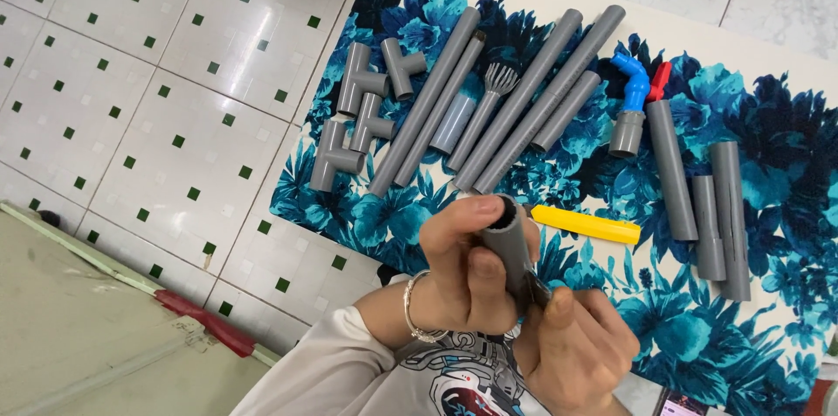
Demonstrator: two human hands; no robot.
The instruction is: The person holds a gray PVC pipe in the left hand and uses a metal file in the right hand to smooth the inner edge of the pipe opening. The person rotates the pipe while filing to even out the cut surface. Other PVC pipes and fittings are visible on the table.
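Observation:
My left hand (467, 263) is wrapped around a short grey plastic pipe (506, 233), its open end pointing up toward the camera. My right hand (576, 346) grips the lower end of the same pipe, where a dark piece shows between the fingers. Both hands hover above the near edge of a blue floral mat (768, 145). A yellow flat tool (587, 225) lies on the mat just beyond the pipe.
Several long grey pipes (515, 102) lie side by side on the mat. Grey tee fittings (358, 110) sit at its left end. A blue elbow with a red handle (635, 84) and shorter grey pipes (716, 206) lie to the right. White tiled floor (175, 75) surrounds the mat.

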